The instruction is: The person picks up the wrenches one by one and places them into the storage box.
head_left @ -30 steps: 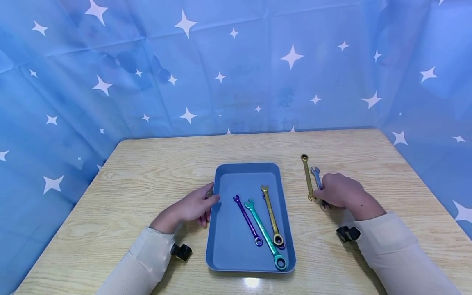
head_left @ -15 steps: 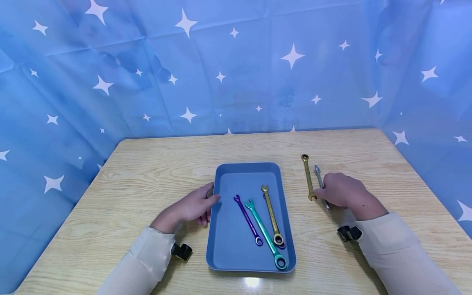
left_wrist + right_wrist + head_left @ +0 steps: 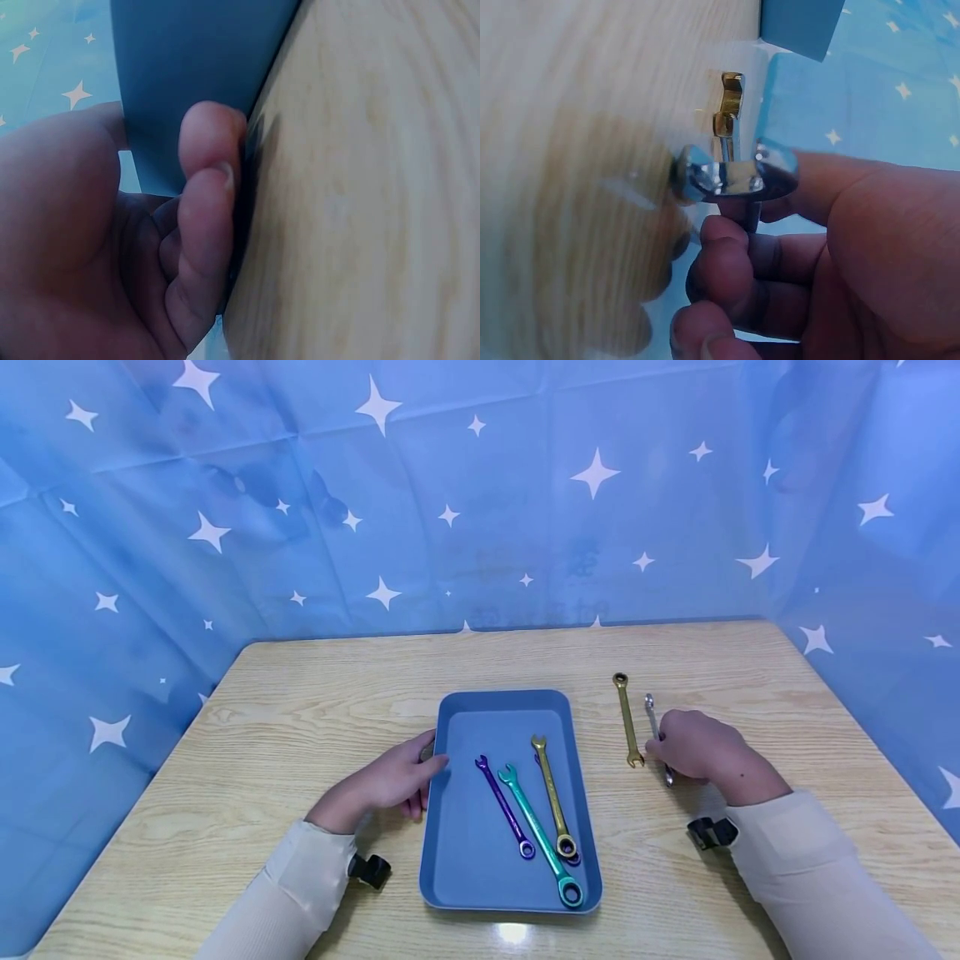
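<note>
My right hand pinches a silver combination wrench at the right of the table, between thumb and curled fingers. The wrench stands on its edge; in the right wrist view its open jaw end faces the camera, close over the wood. Just left of it a gold wrench lies on the table. With my left hand I hold the left wall of a blue tray, thumb over the rim and fingers outside, low against the wall.
Inside the tray lie a purple wrench, a green wrench and a gold wrench, with another purple one mostly hidden under the gold. Behind the wooden table hangs a blue star-patterned cloth.
The silver wrench has rolled from flat onto its edge in my right hand and shifted slightly right, away from the gold wrench. My left hand and the tray stay put.
</note>
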Demonstrator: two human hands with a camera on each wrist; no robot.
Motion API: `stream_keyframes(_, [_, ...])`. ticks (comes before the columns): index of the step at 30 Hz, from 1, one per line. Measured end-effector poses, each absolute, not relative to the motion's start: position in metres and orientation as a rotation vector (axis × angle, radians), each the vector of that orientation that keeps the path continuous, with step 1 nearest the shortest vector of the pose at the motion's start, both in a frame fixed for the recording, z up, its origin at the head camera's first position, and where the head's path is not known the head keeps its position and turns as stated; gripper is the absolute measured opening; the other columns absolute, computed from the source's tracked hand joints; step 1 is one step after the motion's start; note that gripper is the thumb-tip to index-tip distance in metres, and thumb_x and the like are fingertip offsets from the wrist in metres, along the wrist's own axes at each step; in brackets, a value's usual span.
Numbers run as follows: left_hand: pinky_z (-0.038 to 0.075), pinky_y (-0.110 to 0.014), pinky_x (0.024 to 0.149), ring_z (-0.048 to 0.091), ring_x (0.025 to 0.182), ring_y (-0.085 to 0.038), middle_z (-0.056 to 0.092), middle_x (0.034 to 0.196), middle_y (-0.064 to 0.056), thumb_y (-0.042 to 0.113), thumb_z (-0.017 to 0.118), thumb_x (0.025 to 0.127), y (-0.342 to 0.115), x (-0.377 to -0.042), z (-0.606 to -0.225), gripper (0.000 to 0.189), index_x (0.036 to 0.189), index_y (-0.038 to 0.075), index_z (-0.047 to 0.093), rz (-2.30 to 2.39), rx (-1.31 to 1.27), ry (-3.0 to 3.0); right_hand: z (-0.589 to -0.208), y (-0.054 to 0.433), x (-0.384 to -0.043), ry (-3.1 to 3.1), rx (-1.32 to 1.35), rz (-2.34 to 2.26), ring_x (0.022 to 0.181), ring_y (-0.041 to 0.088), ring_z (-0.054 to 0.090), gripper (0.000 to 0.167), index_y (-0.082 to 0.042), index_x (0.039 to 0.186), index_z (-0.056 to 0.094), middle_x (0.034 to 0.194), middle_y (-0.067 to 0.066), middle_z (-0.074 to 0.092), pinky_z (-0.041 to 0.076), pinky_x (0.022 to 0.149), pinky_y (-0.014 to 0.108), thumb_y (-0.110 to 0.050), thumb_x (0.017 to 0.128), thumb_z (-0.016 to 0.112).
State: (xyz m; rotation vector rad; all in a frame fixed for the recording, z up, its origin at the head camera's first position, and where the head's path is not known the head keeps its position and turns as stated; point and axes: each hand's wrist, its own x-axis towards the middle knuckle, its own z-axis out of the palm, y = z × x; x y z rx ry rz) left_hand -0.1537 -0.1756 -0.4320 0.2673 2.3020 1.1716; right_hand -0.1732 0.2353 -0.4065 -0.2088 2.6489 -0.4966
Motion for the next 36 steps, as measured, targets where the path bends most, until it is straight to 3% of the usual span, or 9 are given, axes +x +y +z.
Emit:
stream_keyframes(11, [0.058,-0.040,0.049,0.063,0.045,-0.022,0.064,0.064,-0.012,0.035,0.045,0.107,-0.176,-0.154,-0.434,0.065,0.161,0.016,0.015,1.166,0.268,2.309,-0.406,0.235,-0.174,2.730,-0.267,-0.475,0.044,0.012,0.039,0.047,-0.019,0.056,0.046,0.049,-0.004,0.040,0.034,0.046,0.028,-0.017,0.102,0.046])
stream_keyframes(25, [0.057,-0.040,0.047,0.062,0.044,-0.021,0.063,0.061,-0.010,0.033,0.045,0.107,-0.177,-0.155,-0.434,0.064,0.161,0.016,0.016,1.196,0.290,2.292,-0.396,0.220,-0.168,2.881,-0.328,-0.558,0.044,0.013,0.031,0.049,-0.019,0.054,0.038,0.049,-0.005,0.032,0.029,0.046,0.027,-0.020,0.102,0.045])
stream_keyframes(36, [0.057,-0.040,0.048,0.062,0.045,-0.022,0.063,0.062,-0.011,0.035,0.045,0.107,-0.177,-0.154,-0.434,0.064,0.161,0.017,0.016,1.172,0.304,2.307,-0.385,0.195,-0.158,2.914,-0.363,-0.749,0.046,0.016,0.038,0.042,-0.015,0.059,0.048,0.052,-0.002,0.043,0.032,0.046,0.027,-0.022,0.101,0.048])
